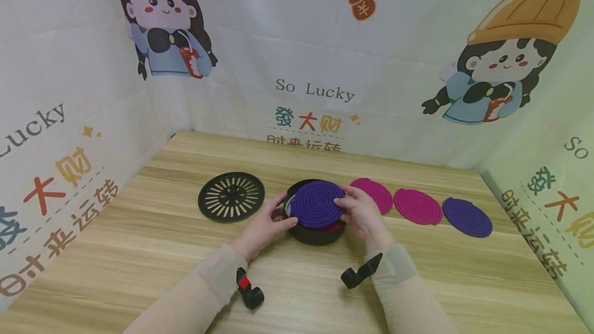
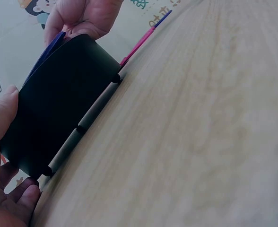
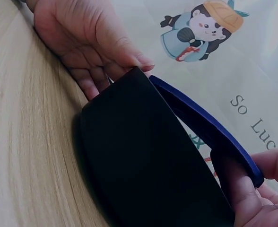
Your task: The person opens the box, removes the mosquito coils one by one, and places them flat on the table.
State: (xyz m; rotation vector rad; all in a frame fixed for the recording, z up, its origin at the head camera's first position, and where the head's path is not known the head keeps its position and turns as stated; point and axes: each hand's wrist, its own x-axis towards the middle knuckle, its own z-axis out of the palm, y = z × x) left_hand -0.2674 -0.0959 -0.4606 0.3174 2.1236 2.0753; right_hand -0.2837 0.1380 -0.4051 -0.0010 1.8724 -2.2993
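In the head view, a purple mosquito coil (image 1: 317, 205) is tilted over the mouth of a round black tin (image 1: 313, 237). My right hand (image 1: 363, 214) pinches the coil at its right edge, thumb and fingers on opposite faces. At the tin's left side, my left hand (image 1: 264, 227) grips the wall with the thumb at the rim. Something pink (image 1: 333, 228) shows inside the tin beneath the coil. The right wrist view has the purple coil (image 3: 210, 125) raised on the right hand's side, its far edge close to the tin's rim (image 3: 141, 75).
Left of the tin lies a slotted black lid (image 1: 232, 196). To the right, two pink coils (image 1: 375, 197) (image 1: 417, 206) and another purple coil (image 1: 467, 217) lie in a row on the wooden table (image 1: 297, 287). Printed cloth (image 1: 278, 40) hangs behind and at both sides.
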